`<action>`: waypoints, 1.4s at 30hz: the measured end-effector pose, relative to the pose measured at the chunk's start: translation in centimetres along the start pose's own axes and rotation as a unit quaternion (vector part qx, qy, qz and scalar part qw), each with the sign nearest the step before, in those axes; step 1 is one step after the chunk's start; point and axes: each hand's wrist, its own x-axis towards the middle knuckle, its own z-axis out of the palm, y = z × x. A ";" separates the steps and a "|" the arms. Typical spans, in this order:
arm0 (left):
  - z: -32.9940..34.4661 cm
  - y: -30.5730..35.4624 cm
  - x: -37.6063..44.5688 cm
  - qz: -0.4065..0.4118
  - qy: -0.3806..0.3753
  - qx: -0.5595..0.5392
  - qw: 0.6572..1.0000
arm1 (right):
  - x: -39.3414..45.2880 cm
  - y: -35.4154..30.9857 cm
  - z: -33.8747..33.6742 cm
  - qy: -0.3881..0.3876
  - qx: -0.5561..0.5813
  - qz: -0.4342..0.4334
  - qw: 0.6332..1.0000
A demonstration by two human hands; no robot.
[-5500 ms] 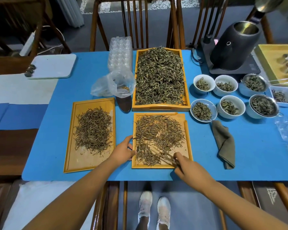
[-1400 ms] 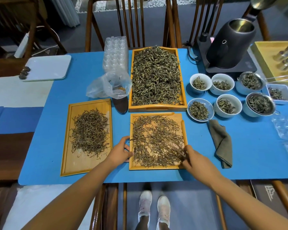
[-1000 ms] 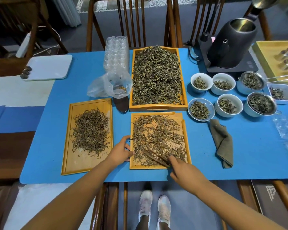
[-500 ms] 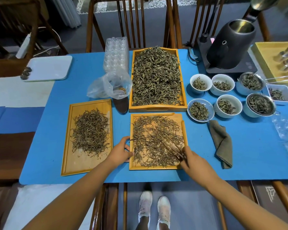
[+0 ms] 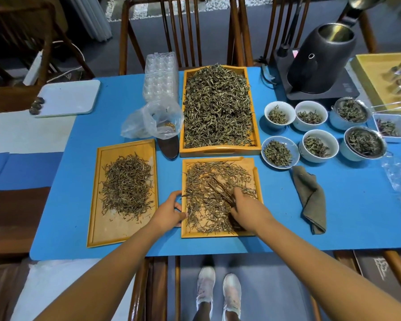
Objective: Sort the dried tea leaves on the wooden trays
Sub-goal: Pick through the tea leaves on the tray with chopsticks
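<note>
Three wooden trays (image 5: 220, 152) — seven tea-filled bowls (image 5: 279, 115).

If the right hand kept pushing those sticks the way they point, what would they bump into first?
Probably just more tea leaves on the near tray. The right hand holds chopsticks aimed up and left; after the leaves, likely the tray's far-left rim, though depth is hard to judge.

Near tray (image 5: 258, 179) before heaped tray (image 5: 220, 152); third tray (image 5: 95, 193) left; bowls (image 5: 278, 152) right.

dried tea leaves (image 5: 215, 198) strewn, three wooden trays (image 5: 259, 181)
</note>
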 end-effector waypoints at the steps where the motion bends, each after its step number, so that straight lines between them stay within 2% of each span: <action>1: 0.0 0.0 0.0 0.000 0.000 0.000 1.000 | 0.3 -0.3 -0.1 0.000 0.005 -0.001 1.000; 9: 0.0 0.0 -0.1 0.003 -0.001 0.001 1.000 | 0.4 -0.1 -1.0 0.045 0.050 0.009 0.998; 16: -0.1 0.1 -0.1 0.003 -0.001 -0.003 1.000 | 3.0 -3.5 -1.9 0.032 0.023 -0.043 0.998; 19: -0.1 0.1 -0.1 0.002 -0.002 -0.010 1.000 | 3.6 -4.2 -1.5 0.016 0.012 -0.027 0.999; 24: -0.1 -0.1 -0.1 -0.001 -0.002 -0.010 1.000 | 2.5 -2.0 -0.9 -0.002 0.008 0.006 1.000; 30: -0.2 -0.2 0.1 -0.001 -0.003 -0.009 1.000 | 0.3 0.2 -0.5 0.038 0.022 -0.016 0.999; 35: -0.2 -0.2 0.1 -0.001 -0.003 -0.006 1.000 | -0.8 0.7 0.3 0.007 0.007 -0.021 1.000; 39: -0.1 0.0 0.1 0.000 -0.003 -0.008 1.000 | -0.9 1.8 0.2 0.054 0.034 0.015 0.998; 42: -0.2 -0.1 0.0 0.002 -0.002 -0.007 1.000 | -0.7 2.8 -0.1 0.054 0.027 0.040 0.997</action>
